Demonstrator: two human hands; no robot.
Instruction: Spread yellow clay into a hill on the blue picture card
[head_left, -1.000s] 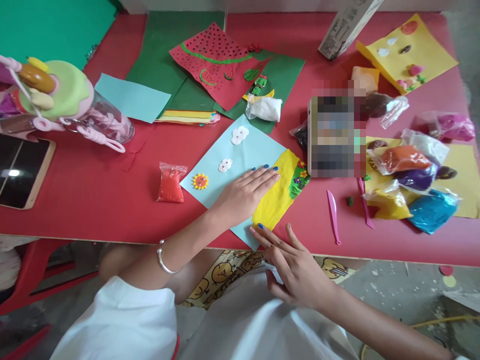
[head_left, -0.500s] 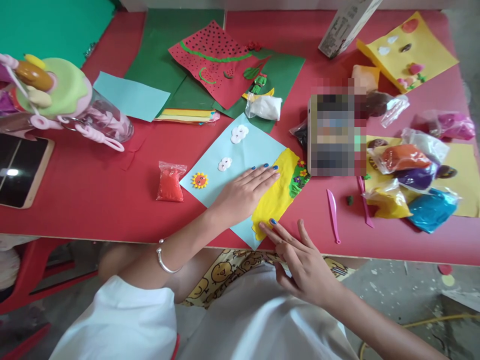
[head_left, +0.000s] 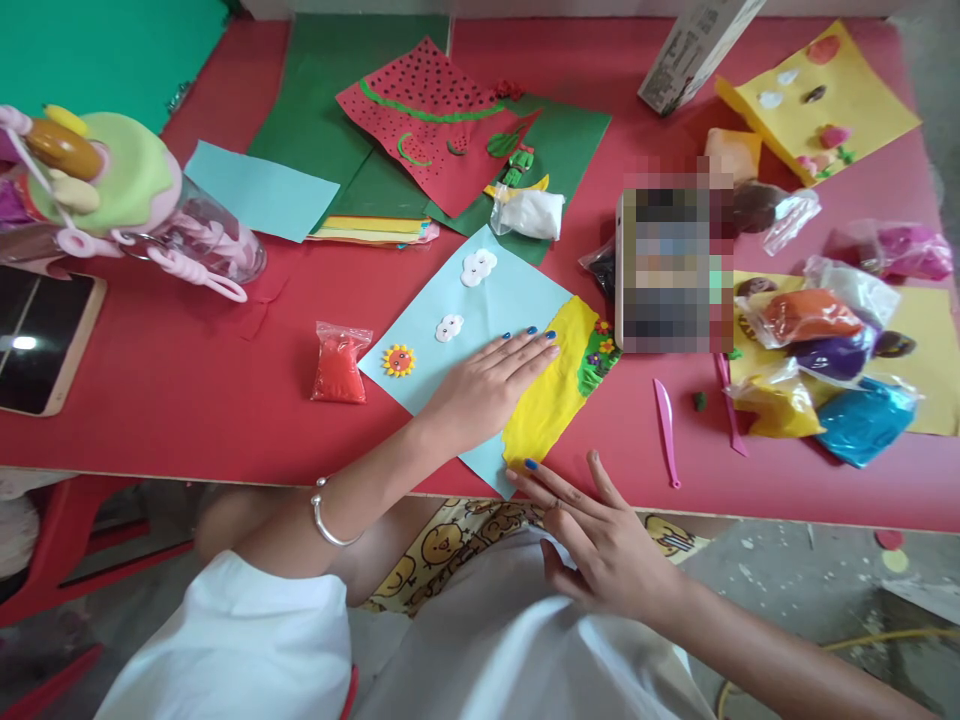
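A light blue sheet of paper lies askew on the red table, with white clay clouds and a yellow-and-orange clay sun on it. Yellow clay is spread flat along its right side, beside a green clay patch with small flowers. My left hand rests flat across the paper, fingertips on the yellow clay's upper part. At the paper's lower corner, my right hand has its fingers spread, two fingertips touching the clay's bottom edge. Neither hand holds anything.
A red clay packet sits left of the paper. Right of it are a device with a blurred screen, a pink plastic knife and several clay bags. A clear bottle and a phone are at the left.
My right fingertips have slid slightly down and left along the yellow clay's bottom edge, toward the paper's corner. My left hand stays in place.
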